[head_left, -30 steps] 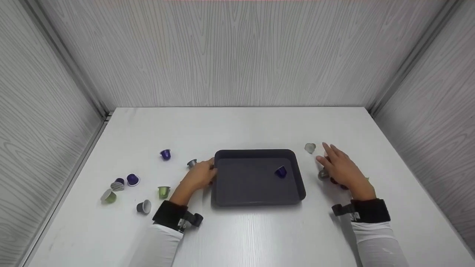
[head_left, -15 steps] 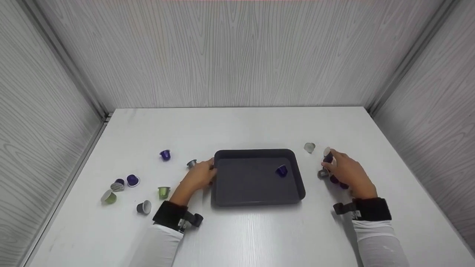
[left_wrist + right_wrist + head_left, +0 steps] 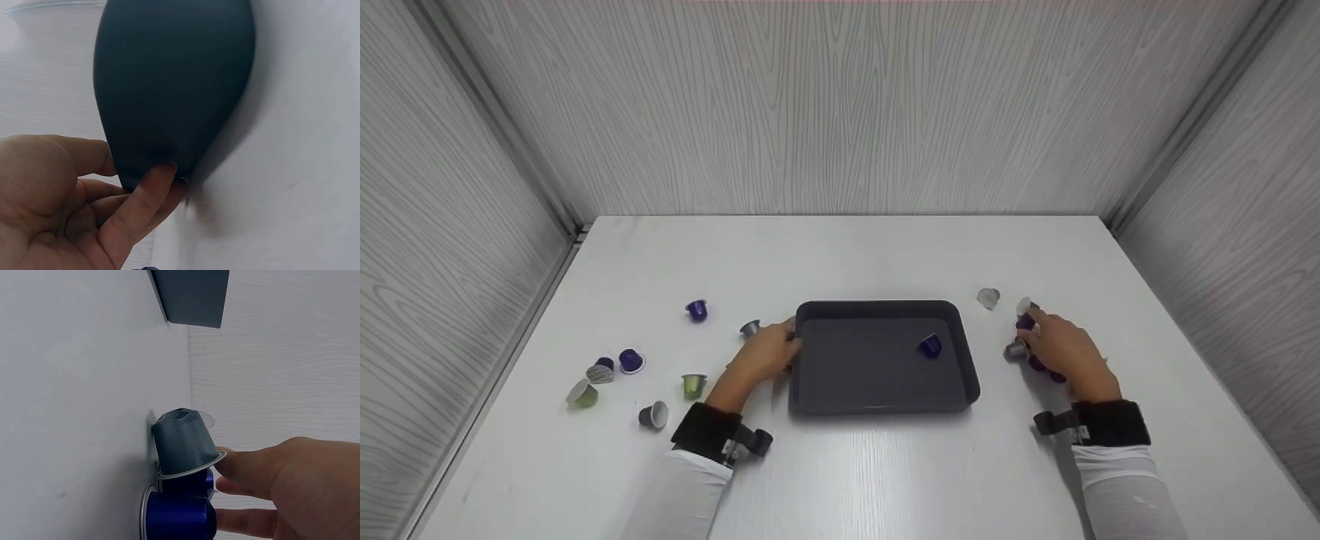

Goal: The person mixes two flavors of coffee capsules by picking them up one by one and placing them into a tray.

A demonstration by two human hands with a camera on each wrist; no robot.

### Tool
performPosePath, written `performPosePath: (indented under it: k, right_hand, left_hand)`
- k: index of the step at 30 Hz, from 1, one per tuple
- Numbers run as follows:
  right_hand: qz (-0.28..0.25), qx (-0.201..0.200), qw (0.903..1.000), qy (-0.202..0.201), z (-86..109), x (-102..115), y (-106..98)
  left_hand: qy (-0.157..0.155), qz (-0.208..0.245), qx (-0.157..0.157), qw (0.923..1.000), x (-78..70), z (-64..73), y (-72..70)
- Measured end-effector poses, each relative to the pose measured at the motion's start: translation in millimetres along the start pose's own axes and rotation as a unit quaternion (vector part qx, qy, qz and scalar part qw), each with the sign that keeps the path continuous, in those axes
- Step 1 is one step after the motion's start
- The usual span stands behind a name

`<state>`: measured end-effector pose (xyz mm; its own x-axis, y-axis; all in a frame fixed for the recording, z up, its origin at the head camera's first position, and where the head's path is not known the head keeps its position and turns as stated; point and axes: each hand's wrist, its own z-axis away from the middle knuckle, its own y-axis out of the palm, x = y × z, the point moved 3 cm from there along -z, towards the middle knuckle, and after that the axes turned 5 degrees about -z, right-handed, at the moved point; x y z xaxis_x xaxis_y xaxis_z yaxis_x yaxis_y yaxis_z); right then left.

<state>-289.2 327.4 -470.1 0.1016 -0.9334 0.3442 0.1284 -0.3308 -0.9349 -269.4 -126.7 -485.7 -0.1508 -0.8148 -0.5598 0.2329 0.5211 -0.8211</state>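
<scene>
My left hand (image 3: 766, 352) grips the left edge of a dark grey tray (image 3: 870, 411); in the left wrist view its thumb and fingers pinch the tray's end (image 3: 174, 73). Inside the tray, toward the right, lies a purple coffee capsule (image 3: 930, 346). Right of the tray, my right hand (image 3: 1065, 346) pinches a dark purple capsule (image 3: 1025, 321) at a small cluster on the table. A grey capsule (image 3: 185, 441) stands in front of the fingertips in the right wrist view, partly hiding them. Close by is a blue-purple capsule (image 3: 177, 517). The palm covers part of the cluster.
A pale capsule (image 3: 988, 298) lies between the tray and the right hand. On the left are several loose capsules, among them a green one (image 3: 694, 386), a purple one (image 3: 697, 310) and a dark grey one (image 3: 653, 415). Wood-grain panels (image 3: 840, 112) surround the white table.
A second ago my right hand hovered over the cluster with its fingers spread. It has since come down and its fingers have closed on a purple capsule. The left hand and tray stay put.
</scene>
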Motion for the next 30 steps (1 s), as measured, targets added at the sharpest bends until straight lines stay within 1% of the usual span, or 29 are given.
performPosePath:
  k: [3, 10, 16, 18, 24, 27, 30]
  right_hand:
    - [0.000, -0.001, 1.0000, 0.000, -0.7, 0.2, -0.1]
    - [-0.005, -0.005, 1.0000, 0.000, 0.3, 1.8, -1.3]
    - [-0.012, -0.019, 0.9998, 0.000, 0.7, 0.4, -0.9]
    - [-0.010, -0.023, 0.9997, 0.003, 0.5, -0.4, -0.9]
    - [-0.004, -0.035, 0.9992, 0.018, 0.5, -2.7, -0.9]
    - [-0.002, -0.042, 0.9990, 0.013, 1.3, -3.0, -0.7]
    - [-0.001, -0.049, 0.9988, 0.002, 2.1, -2.9, -0.4]
  left_hand:
    - [-0.005, -0.006, 0.000, 1.0000, -0.3, -1.1, -0.8]
    - [0.005, -0.012, -0.014, 0.9998, -0.5, -0.3, -1.0]
    - [-0.012, -0.003, -0.006, 0.9999, 1.0, 0.5, 0.8]
    - [-0.013, -0.002, -0.006, 0.9999, 0.9, 1.0, 0.4]
    - [0.009, -0.010, -0.014, 0.9998, -0.1, 2.0, -1.3]
    - [0.015, -0.011, -0.017, 0.9997, 0.1, 2.2, -1.6]
    - [0.015, -0.013, -0.018, 0.9996, 0.4, 2.4, -1.3]
